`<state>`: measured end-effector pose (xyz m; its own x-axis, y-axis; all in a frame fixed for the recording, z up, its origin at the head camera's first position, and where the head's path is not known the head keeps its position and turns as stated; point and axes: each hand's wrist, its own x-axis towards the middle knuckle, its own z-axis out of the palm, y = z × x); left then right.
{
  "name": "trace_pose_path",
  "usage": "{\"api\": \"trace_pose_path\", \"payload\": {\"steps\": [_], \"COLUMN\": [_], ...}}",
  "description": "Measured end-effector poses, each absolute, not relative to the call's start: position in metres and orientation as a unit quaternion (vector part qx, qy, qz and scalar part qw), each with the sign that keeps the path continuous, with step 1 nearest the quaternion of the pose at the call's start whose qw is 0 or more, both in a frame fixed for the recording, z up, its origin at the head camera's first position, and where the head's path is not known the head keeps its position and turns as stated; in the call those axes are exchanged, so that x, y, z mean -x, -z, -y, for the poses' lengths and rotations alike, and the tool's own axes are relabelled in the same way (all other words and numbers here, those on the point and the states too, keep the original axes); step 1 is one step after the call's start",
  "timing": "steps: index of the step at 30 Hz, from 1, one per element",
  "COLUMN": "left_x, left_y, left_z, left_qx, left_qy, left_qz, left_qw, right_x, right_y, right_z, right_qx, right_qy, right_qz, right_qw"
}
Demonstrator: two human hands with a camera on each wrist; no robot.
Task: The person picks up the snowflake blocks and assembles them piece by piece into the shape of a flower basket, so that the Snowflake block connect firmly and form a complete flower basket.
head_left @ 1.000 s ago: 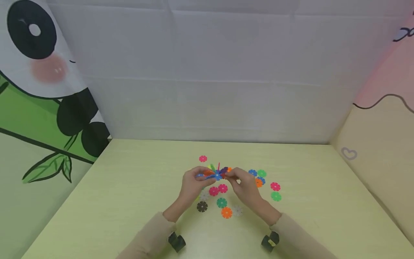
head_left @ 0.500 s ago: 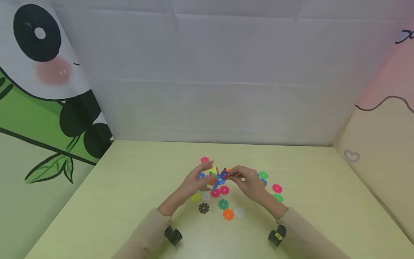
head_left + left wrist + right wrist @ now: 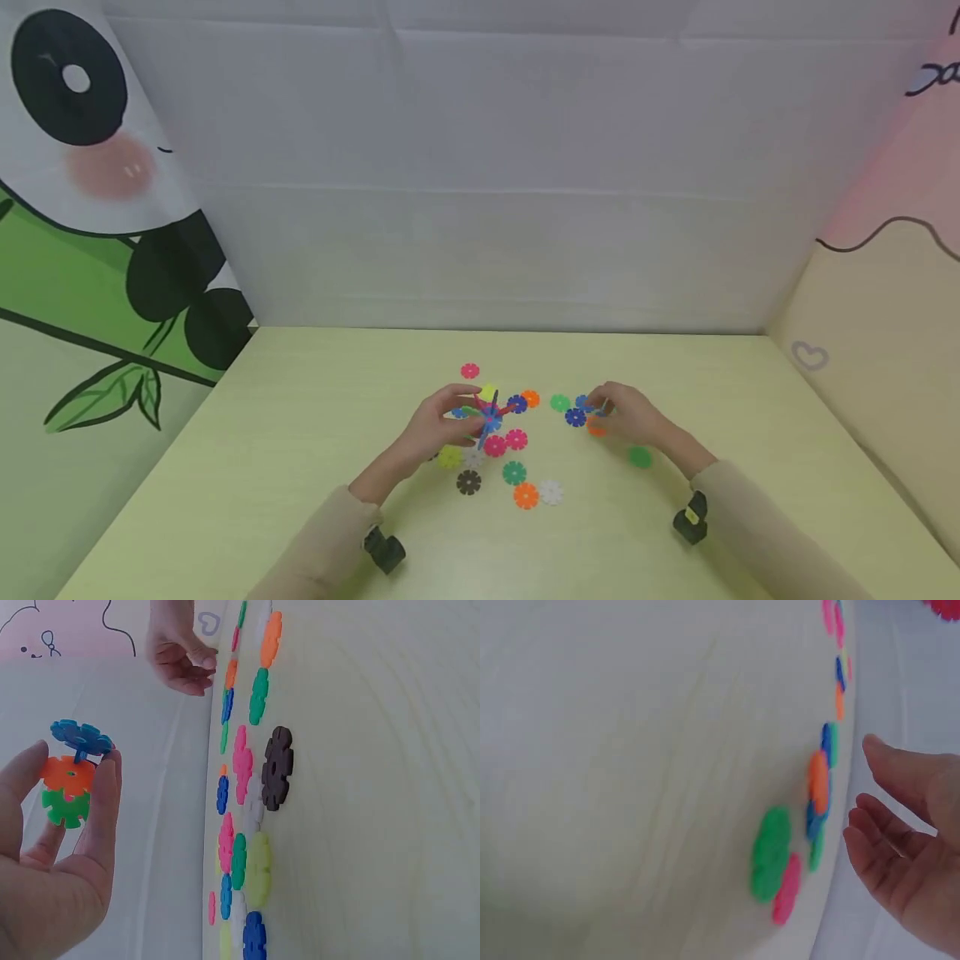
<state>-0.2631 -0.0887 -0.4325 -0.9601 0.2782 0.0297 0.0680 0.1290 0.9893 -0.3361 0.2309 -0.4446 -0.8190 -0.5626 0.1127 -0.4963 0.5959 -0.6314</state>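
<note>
Left hand is now gripping the joined discs alone at lower centre, while the right hand, seemingly empty, fingers parted, is hovering away by loose discs right of centre.

I faced a creased white backdrop beyond the pale yellow surface, a cartoon-panda panel on my left.

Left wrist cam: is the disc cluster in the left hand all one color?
No, the disc cluster in the left hand shows blue, orange and green.
</note>
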Motion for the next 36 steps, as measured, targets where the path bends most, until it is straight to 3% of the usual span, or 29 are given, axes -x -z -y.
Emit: {"api": "trace_pose_path", "payload": {"steps": [8,18,21,28,36], "left_x": [0.254,0.254,0.254,0.251,0.248], "left_y": [0.428,0.426,0.424,0.423,0.423], "left_z": [0.093,0.082,0.075,0.061,0.054], "left_qx": [-0.104,-0.095,-0.096,-0.09,-0.073], "left_qy": [-0.656,-0.674,-0.684,-0.696,-0.704], "left_qz": [-0.744,-0.731,-0.722,-0.711,-0.705], "left_qw": [0.065,0.044,0.044,0.036,0.043], "right_x": [0.346,0.327,0.309,0.282,0.282], "right_y": [0.461,0.447,0.435,0.426,0.433], "right_z": [-0.25,-0.224,-0.203,-0.166,-0.153], "right_qx": [0.303,0.354,0.362,0.404,0.422], "right_qy": [0.319,0.369,0.425,0.486,0.474], "right_qz": [-0.894,-0.859,-0.83,-0.758,-0.738], "right_qw": [0.085,0.032,-0.005,-0.161,-0.229]}}
